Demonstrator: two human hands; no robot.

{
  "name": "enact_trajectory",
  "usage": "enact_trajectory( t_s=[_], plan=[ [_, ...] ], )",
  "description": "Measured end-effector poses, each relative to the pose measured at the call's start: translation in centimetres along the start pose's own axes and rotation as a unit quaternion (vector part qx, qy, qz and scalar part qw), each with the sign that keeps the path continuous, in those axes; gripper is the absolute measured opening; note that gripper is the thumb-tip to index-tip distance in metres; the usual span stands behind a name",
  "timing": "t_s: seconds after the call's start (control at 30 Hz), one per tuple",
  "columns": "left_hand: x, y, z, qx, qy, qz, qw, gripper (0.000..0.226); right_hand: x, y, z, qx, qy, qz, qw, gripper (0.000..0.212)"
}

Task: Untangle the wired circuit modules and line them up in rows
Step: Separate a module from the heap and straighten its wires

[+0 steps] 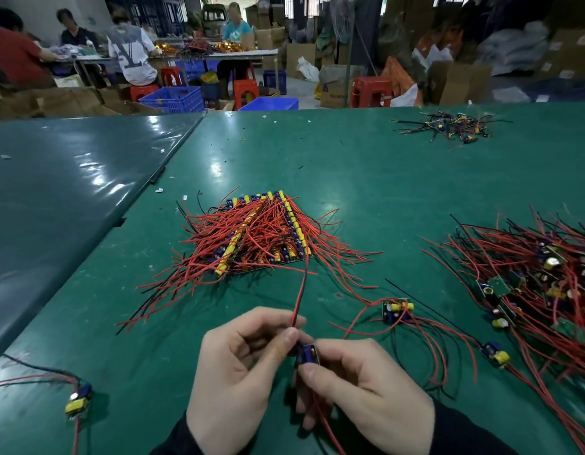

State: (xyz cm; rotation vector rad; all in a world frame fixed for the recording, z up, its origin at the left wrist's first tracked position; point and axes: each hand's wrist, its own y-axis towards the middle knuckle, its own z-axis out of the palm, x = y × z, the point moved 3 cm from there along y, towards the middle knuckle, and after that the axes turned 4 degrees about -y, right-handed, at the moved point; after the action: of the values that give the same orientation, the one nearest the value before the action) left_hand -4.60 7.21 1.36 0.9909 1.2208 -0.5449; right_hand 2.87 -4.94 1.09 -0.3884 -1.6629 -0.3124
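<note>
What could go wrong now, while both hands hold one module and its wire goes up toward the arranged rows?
1. The held wire runs to the front edge of the arranged rows; pulling it may drag modules out of line.
2. The left hand pinches the wire while the right hand grips the module; a hard pull could strain the joint.
3. Loose wires of the nearby module could catch.

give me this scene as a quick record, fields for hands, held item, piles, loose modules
left hand: pinches the wire of the held module
right hand: grips the held module
rows: modules lined up, table centre
tangled pile: right edge
far pile: top right, small
loose modules: two right of the hands, one at left
table: green
</note>
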Motion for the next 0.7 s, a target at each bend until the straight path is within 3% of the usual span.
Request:
enact_trajectory(
  t_s=[0.1, 0.17, 0.23, 0.3, 0.5, 0.7],
  plan=[
    [-0.11, 0.11, -0.01, 0.011, -0.034, -0.031, 0.999, 0.009, 0.04, 0.00, 0.28, 0.014, 0.031, 0.016, 0.999, 0.023],
    [0.12, 0.39, -0.18, 0.025, -0.120, -0.113, 0.986, 0.015, 0.13, 0.12, 0.47, 0.040, 0.087, 0.037, 0.995, 0.021],
    [0.54, 0.42, -0.06, 0.043, -0.222, -0.201, 0.953, 0.036, 0.32, 0.22, 0.53, 0.078, 0.138, 0.049, 0.986, 0.020],
    [0.78, 0.35, -0.04, 0.052, -0.261, -0.235, 0.935, 0.051, 0.57, 0.19, 0.50, 0.114, 0.168, 0.051, 0.978, 0.022],
    [0.36, 0.40, -0.12, 0.046, -0.218, -0.190, 0.956, 0.052, 0.53, 0.20, 0.32, 0.100, 0.143, 0.036, 0.984, 0.030],
    [0.06, 0.35, -0.16, 0.003, -0.083, -0.059, 0.995, 0.017, 0.50, 0.21, 0.69, 0.079, 0.109, 0.036, 0.990, 0.029]
  ],
)
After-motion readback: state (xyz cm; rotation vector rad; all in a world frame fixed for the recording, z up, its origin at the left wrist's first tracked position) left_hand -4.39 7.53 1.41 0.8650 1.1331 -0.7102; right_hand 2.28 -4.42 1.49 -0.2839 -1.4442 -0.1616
